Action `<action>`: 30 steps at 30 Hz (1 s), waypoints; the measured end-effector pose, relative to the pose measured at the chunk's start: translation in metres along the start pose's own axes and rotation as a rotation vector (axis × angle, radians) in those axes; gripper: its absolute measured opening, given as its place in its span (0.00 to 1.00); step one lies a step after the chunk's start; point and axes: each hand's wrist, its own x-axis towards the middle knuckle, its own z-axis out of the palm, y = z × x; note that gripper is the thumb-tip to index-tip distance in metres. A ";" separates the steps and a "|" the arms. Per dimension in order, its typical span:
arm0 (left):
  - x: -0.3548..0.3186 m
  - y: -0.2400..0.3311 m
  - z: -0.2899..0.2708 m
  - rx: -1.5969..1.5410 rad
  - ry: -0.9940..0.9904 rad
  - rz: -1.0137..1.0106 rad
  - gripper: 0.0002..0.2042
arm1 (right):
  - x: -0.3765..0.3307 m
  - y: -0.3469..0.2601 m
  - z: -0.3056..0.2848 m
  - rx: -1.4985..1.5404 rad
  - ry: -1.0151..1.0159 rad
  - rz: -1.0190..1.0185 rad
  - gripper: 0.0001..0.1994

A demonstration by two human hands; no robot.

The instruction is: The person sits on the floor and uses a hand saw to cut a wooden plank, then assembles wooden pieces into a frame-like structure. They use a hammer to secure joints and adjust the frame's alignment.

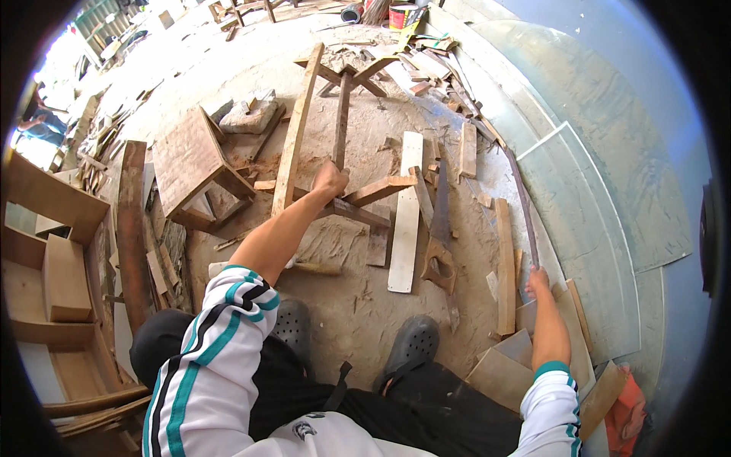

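My left hand [331,181] is closed round the near end of the middle beam [343,114] of a wooden sawhorse, close to where its crossed legs [362,213] meet. A loose pale wooden bar [298,129] lies lengthwise across the sawhorse, left of that beam. Off to the right, my right hand [537,282] grips the near end of a long, thin, dark wooden strip [521,194]. The strip stretches away from me along the glass sheets. A handsaw [439,255] with a wooden handle lies on the ground between my hands, beside a white board [406,221].
A plywood stool [186,164] lies tipped at left, near a stone block [251,116]. A wooden-handled tool [316,268] rests by my left shoe. Glass sheets [586,206] lean along the right. Wood offcuts [505,266] litter the ground; a wooden cabinet frame [65,282] stands far left.
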 end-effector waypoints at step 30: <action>-0.006 -0.002 -0.112 0.772 0.413 0.437 0.35 | -0.282 -0.369 0.118 -0.126 -0.228 -1.368 0.33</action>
